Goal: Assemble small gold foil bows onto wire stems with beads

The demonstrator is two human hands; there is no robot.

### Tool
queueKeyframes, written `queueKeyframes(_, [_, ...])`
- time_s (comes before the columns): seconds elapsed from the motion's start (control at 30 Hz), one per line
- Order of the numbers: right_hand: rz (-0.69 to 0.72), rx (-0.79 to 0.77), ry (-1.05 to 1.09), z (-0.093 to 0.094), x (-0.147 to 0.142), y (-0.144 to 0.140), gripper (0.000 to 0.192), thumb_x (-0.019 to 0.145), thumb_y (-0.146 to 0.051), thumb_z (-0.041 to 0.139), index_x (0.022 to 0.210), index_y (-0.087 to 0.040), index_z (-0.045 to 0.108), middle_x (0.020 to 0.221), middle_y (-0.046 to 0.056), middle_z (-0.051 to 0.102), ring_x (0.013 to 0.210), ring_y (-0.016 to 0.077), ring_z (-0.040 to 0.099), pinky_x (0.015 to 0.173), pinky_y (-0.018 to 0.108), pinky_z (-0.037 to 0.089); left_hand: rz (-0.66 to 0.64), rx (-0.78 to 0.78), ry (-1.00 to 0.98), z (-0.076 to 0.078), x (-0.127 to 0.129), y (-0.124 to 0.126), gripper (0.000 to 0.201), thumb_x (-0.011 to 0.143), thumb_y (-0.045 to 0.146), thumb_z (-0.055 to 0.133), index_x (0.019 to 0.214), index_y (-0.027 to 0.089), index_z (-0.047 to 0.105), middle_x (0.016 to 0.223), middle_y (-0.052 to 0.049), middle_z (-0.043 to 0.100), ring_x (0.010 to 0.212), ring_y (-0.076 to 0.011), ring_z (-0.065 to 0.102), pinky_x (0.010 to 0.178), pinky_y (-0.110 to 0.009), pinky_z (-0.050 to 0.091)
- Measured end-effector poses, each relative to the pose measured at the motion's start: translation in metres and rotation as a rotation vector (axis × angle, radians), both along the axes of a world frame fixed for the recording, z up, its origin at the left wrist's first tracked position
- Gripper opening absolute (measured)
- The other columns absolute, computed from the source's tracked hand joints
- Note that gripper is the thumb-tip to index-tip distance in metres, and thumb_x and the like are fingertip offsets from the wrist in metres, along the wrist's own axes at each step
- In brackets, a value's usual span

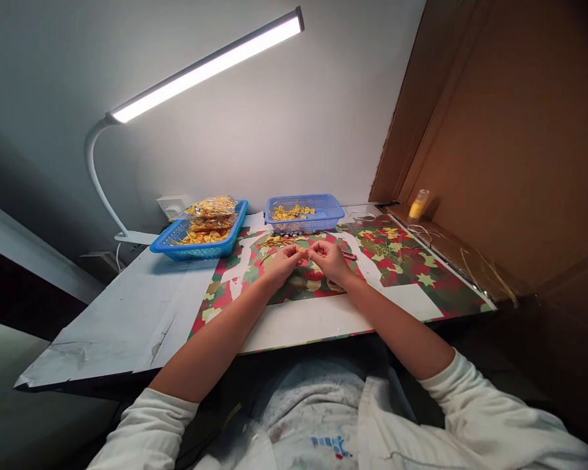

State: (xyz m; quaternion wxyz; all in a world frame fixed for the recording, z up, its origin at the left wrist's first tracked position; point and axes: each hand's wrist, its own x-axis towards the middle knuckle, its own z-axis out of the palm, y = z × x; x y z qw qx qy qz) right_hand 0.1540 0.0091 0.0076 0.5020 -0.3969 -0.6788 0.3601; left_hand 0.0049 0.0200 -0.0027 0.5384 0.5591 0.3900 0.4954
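Note:
My left hand (285, 260) and my right hand (329, 258) meet over the camouflage-and-star patterned mat (402, 261), fingertips pinched together on a small golden ribbon piece (304, 252) held between them. A few loose golden ribbon pieces (274, 241) lie on the mat just beyond my left hand. A thin reddish tool (349, 256) lies right of my right hand. The piece itself is mostly hidden by my fingers.
A blue basket (235, 230) with bags of golden bows stands at back left; a second blue basket (330, 210) with loose bows stands behind my hands. A yellow bottle (418, 204) stands by the cardboard wall (509, 143). A lit desk lamp (206, 65) arches overhead.

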Motion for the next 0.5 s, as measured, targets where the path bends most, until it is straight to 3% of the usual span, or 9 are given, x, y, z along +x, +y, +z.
queueKeyframes(0.23, [0.013, -0.010, 0.026, -0.0040, -0.0012, 0.0054, 0.045, 0.071, -0.061, 0.061, 0.059, -0.019, 0.046, 0.055, -0.004, 0.042, 0.052, 0.0095, 0.035, 0.050, 0.024, 0.030, -0.023, -0.029, -0.006, -0.0024, 0.0009, 0.0017, 0.034, 0.058, 0.040, 0.076, 0.058, 0.018, 0.051, 0.054, 0.005, 0.047, 0.051, -0.0070, 0.038, 0.051, -0.021, 0.029])
queueKeyframes(0.37, [0.015, -0.045, 0.084, -0.0025, 0.0004, 0.0089, 0.058, 0.070, -0.075, 0.052, 0.054, -0.020, 0.041, 0.052, -0.004, 0.035, 0.051, 0.0094, 0.031, 0.049, 0.025, 0.027, -0.028, -0.048, -0.005, -0.0024, 0.0018, 0.0021, 0.028, 0.060, 0.036, 0.073, 0.057, 0.018, 0.051, 0.053, 0.005, 0.048, 0.049, -0.0076, 0.039, 0.051, -0.022, 0.029])
queueKeyframes(0.5, [0.037, -0.132, 0.146, 0.0015, 0.0041, 0.0089, 0.052, 0.075, -0.069, 0.047, 0.062, -0.019, 0.052, 0.050, -0.005, 0.031, 0.048, 0.0092, 0.028, 0.047, 0.026, 0.025, -0.014, -0.091, -0.079, 0.0007, 0.0024, 0.0011, 0.021, 0.061, 0.031, 0.070, 0.058, 0.019, 0.053, 0.051, 0.005, 0.048, 0.048, -0.0078, 0.040, 0.051, -0.022, 0.030])
